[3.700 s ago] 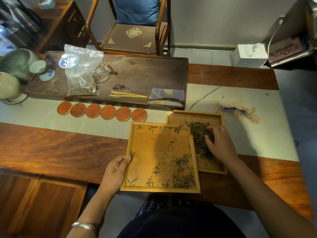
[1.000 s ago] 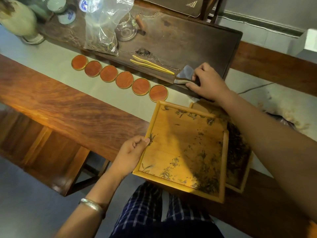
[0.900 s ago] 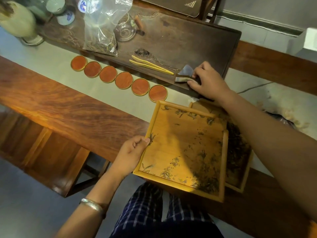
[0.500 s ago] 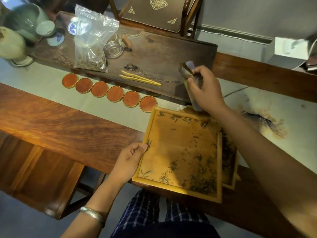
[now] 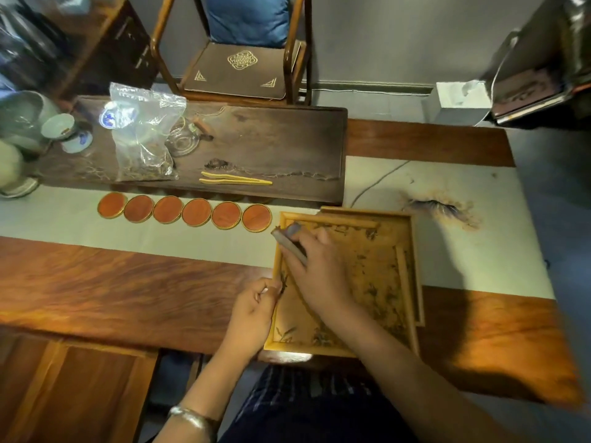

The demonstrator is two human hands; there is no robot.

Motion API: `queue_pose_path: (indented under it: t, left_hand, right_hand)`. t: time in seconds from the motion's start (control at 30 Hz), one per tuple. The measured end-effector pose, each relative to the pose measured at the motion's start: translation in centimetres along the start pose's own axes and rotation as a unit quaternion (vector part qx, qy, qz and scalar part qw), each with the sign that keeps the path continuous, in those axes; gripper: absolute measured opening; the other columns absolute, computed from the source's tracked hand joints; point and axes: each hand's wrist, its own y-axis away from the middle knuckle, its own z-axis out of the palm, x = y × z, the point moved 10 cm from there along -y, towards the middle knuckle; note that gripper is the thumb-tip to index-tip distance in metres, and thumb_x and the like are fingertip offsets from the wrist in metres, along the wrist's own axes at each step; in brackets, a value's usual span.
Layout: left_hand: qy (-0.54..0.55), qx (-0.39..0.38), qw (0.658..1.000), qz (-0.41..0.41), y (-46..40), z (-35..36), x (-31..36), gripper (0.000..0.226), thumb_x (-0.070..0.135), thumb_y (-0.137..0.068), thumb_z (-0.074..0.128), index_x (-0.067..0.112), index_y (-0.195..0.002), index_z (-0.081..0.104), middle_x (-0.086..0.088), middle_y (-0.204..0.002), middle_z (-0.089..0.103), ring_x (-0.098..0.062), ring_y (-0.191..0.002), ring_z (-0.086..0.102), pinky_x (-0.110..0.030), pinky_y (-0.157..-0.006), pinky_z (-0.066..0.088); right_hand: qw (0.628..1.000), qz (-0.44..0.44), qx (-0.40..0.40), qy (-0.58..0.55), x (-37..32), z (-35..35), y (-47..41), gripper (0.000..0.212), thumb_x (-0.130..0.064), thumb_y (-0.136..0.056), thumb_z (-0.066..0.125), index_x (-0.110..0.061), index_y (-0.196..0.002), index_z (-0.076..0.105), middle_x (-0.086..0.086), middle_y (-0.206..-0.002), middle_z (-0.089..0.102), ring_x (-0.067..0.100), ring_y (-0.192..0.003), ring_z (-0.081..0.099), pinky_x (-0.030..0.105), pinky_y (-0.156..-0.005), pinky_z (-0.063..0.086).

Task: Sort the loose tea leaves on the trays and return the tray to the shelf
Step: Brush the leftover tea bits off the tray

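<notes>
The light yellow square wooden tray [image 5: 358, 314] lies at the near edge of the long brown wooden tabletop [image 5: 112, 292], and its near side sticks out a little past the edge, above the person's lap. That is the first thing that could go wrong: if the tray gets pushed or tipped toward the near side, it could slide off and the thin dark loose tea leaves [image 5: 374, 292] would spill onto the floor. The leaves are scattered over the tray floor, most of them on the right part, with a small clump at the left rim. A second wooden tray of the same kind [image 5: 414, 251] lies partly under the first one, on its far right side, so the top tray may sit tilted and could rock when it is pressed. The right hand [image 5: 319, 270] is over the far left part of the top tray, and its fingers [image 5: 297, 247] are curled tight around a small folded grey-blue cloth [image 5: 289, 239]. If the cloth sweeps too hard or too fast, it could flick the light leaves over the low rim onto the pale table runner [image 5: 224, 241]. The left hand [image 5: 252, 310] is at the left rim of the top tray. Its fingers [image 5: 267, 290] are bent and pinched together right by the small clump, touching the rim, and it seems to keep the tray from moving. Whether it has any leaves in the pinch I cannot tell.
</notes>
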Motion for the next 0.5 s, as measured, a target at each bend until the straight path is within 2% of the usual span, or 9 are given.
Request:
queue_pose_path:
  t: [0.07,0.2,0.4,0.5]
  left_hand:
    - [-0.003,-0.005,1.0,0.016,0.4,0.1,0.3,0.029,0.013,-0.098,0.048,0.006,-0.077,0.066,-0.002,-0.069,0.066,-0.005,-0.065,0.06,-0.013,-0.06,0.043]
    - [0.0,-0.017,0.999,0.032,1.2,0.0,0.4,0.033,0.017,-0.099,0.047,0.001,-0.075,0.062,-0.022,-0.068,0.059,-0.012,-0.059,0.054,-0.016,-0.056,0.04]
    - [-0.005,-0.015,1.0,0.024,1.6,0.3,-0.2,0.032,0.02,-0.099,0.048,0.005,-0.076,0.064,-0.002,-0.065,0.066,-0.004,-0.059,0.06,-0.01,-0.055,0.042]
    - [0.004,-0.012,1.0,0.022,1.8,0.3,-0.6,0.033,0.02,-0.099,0.049,0.001,-0.074,0.062,0.002,-0.063,0.064,-0.002,-0.059,0.059,-0.01,-0.055,0.042]
  right_hand:
    - [0.999,0.013,0.017,0.035,0.2,0.7,-0.2,0.028,-0.03,-0.093,0.056,-0.022,-0.119,0.061,0.0,-0.111,0.046,0.011,-0.094,0.047,0.019,-0.069,0.038]
    - [0.996,0.025,0.035,0.082,0.2,1.0,-0.5,0.033,-0.026,-0.094,0.054,-0.022,-0.126,0.056,0.0,-0.116,0.046,0.015,-0.1,0.048,0.022,-0.073,0.044]
    - [0.99,0.031,0.04,0.135,0.9,0.7,-0.4,0.034,-0.025,-0.095,0.052,-0.023,-0.129,0.053,0.003,-0.112,0.048,0.016,-0.097,0.047,0.021,-0.071,0.036]
    - [0.989,0.041,0.04,0.137,1.9,0.3,-0.2,0.031,-0.024,-0.094,0.053,-0.022,-0.124,0.058,0.004,-0.11,0.049,0.017,-0.093,0.049,0.025,-0.072,0.043]
